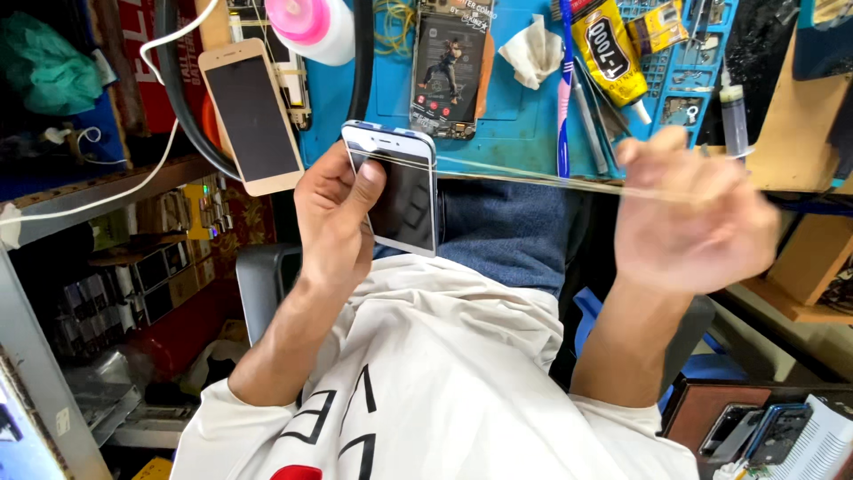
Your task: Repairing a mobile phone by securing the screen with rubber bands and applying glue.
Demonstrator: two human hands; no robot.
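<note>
two hands are in view and three phones can be counted near them. the left hand (333, 213) has its grip closed around one white smartphone (397, 188) with a dark screen, fingers at the phone's left edge and thumb lying on the glass, holding it upright above the lap just in front of the blue surface (506, 124). one thin wire (533, 178) runs taut from the phone's upper part across to the right hand (697, 218), which is blurred; its fingers are curled shut with the wire pinched at the fingertips, well apart from the phone. on the surface lie one gold phone (251, 116) with a blank screen at the left and one opened phone (449, 67) with a lit display in the middle. beside these are one crumpled tissue (531, 52), one yellow glue tube (609, 49), one pink-handled toothbrush (563, 98), one syringe (734, 120) and one white bottle with a pink cap (313, 27).
</note>
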